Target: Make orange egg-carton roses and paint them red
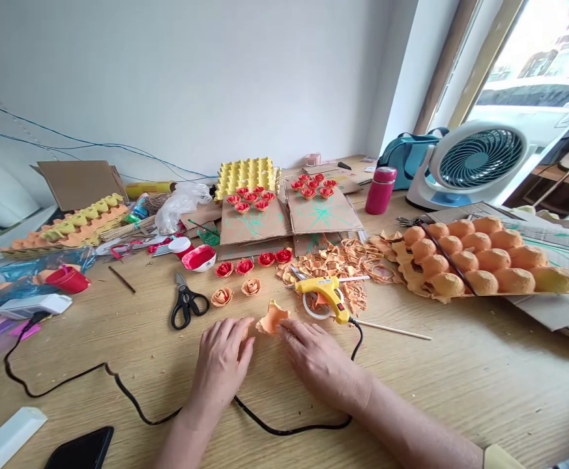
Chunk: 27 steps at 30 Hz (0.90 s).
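My right hand pinches the edge of an orange egg-carton cup cut with pointed petals, just above the table. Close beside it, my left hand is closed around another orange egg-carton piece, mostly hidden by the fingers. Beyond the hands lie two unpainted paper roses, one on the left and one on the right. Black-handled scissors rest left of these roses. A yellow hot glue gun lies over a roll of tape, to the right.
Several red-painted roses stand behind, near a bowl of red paint. Orange scraps are heaped by the glue gun. An orange egg tray lies right. The black cord crosses the table under my arms; a phone lies front left.
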Available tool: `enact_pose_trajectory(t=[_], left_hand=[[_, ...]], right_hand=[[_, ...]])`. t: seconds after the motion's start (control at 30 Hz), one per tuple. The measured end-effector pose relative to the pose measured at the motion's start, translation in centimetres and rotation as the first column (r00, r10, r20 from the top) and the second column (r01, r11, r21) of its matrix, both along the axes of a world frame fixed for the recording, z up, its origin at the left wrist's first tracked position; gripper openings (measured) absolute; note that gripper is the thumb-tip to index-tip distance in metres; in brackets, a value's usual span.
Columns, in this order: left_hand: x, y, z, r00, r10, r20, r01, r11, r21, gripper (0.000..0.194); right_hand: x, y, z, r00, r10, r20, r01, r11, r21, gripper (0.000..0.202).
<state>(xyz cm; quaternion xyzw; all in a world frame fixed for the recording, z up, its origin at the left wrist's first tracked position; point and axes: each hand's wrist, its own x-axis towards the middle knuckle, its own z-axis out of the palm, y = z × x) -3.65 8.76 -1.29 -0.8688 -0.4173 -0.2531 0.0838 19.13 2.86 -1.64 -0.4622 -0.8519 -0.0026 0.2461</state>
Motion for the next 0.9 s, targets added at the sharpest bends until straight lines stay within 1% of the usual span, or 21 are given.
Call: enact_pose_trajectory(t=[0.13,0.27,0.43,0.53,0.6,0.67,0.77,0.9], left_hand=[[0.2,-0.2,0.1,0.999,0.0,0.037,0.001,0.999,-0.032,0.03],[0.3,-0.6,0.2,0.997,0.025,0.076,-0.02,0.997,-0.068,0.033],[0.2,-0.8,0.6,0.993,0.088,0.077,-0.078,0.989,-0.125,0.042],[0.3,-0.9,0.9,0.994,0.101,0.032,-0.095,0.985,-0.148,0.048],[0.4,-1.0,0.9,0.994,0.11,-0.01,-0.11,0.983,-0.144,0.049],[0.5,-0.9,0.9,0.991,0.13,-0.043,-0.135,0.983,-0.128,0.047],[0.7,-0.8,0.7,0.986,0.158,-0.056,-0.163,0.98,-0.113,0.043],[0.7,-0.8,0.7,0.988,0.146,-0.058,-0.152,0.98,-0.125,0.043]], right_hand=[[0.3,-0.4,1.1,0.999,-0.022,-0.047,0.023,1.0,0.016,0.029],[1.1,-1.2,1.9,0.992,-0.007,-0.129,0.012,0.999,0.041,0.024],[2.4,-1.5,1.8,0.97,-0.024,-0.241,0.036,0.998,0.047,0.022],[2.7,-1.4,1.6,0.962,-0.036,-0.272,0.049,0.998,0.043,0.021],[2.7,-1.4,1.5,0.961,-0.038,-0.275,0.051,0.998,0.039,0.021],[2.6,-1.4,1.5,0.963,-0.028,-0.268,0.04,0.998,0.039,0.021],[2.2,-1.7,1.6,0.97,0.02,-0.243,-0.01,0.999,0.043,0.022],[1.7,-2.3,1.8,0.971,0.095,-0.22,-0.087,0.995,0.047,0.023]])
